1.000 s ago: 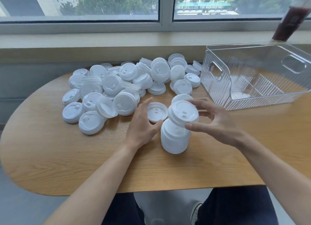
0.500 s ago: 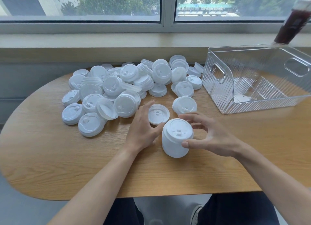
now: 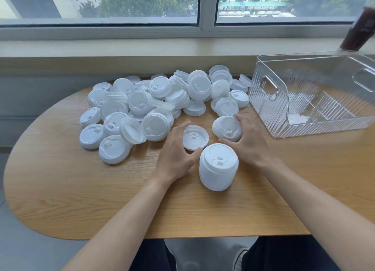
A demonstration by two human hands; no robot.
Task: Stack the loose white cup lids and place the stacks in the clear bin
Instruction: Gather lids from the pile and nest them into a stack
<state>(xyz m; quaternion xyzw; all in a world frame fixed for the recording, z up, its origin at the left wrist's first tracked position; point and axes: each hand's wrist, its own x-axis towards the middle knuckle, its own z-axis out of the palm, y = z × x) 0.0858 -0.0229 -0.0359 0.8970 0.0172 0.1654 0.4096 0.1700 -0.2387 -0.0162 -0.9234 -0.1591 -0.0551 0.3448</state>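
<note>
Left hand (image 3: 176, 153) rests beside the lid stack (image 3: 218, 168) near the desk's (image 3: 60, 189) front edge, grip wide; right hand (image 3: 248, 142) clasps a loose lid (image 3: 227, 127); clear bin (image 3: 316, 94) at right edge.

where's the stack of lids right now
In the head view the stack of lids stands upright on the table, near its front edge, between the left hand and right hand.

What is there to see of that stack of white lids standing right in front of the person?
The stack of lids is a short upright column of nested white cup lids, apparently thin plastic. The top lid is domed, with a raised rim and a small sip tab. It stands on the wooden table, near the front edge, apart from the loose pile. The left hand lies beside it, thumb about at its upper edge; contact is unclear. The right hand is off it.
</note>
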